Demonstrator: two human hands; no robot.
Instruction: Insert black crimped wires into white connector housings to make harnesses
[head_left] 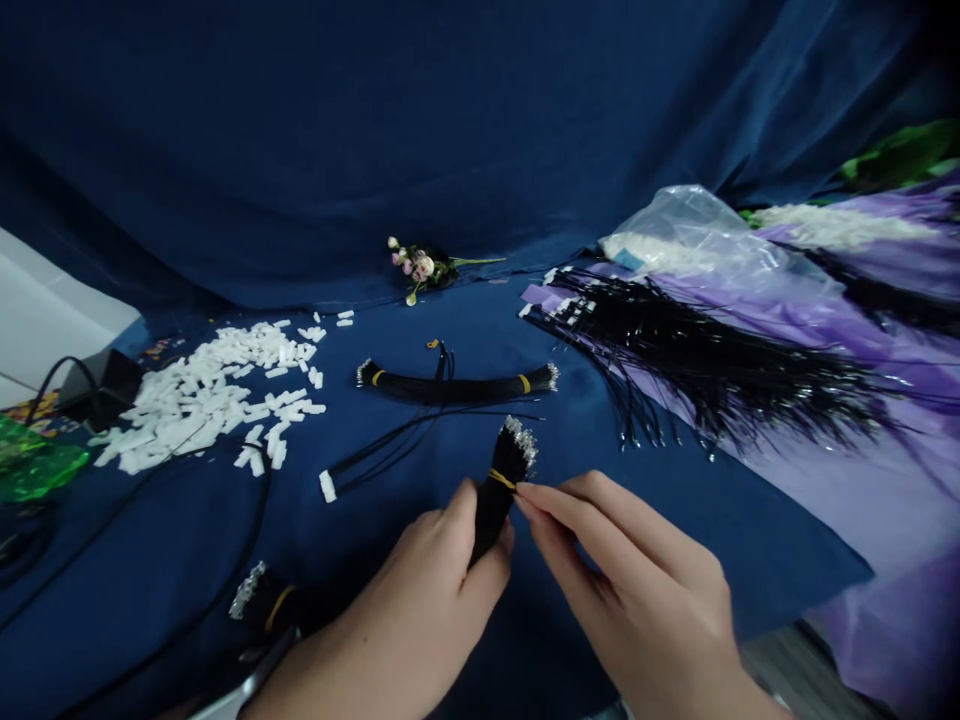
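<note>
Blue cloth [675, 520] covers bench; left hand [420, 610] grips black wire bundle [499, 490] lower centre, right hand [637, 580] fingertips pinch its yellow band [501, 479].

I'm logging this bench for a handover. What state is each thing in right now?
wire bundle in hand: banded, held upright by left hand
right hand: fingertips at the bundle's yellow band
wire bundle on cloth: lying flat, banded at both ends
white connectors: loose heap, spread out
finished wires: fanned out on purple cloth
plastic bag: crumpled, lying on its side
</note>
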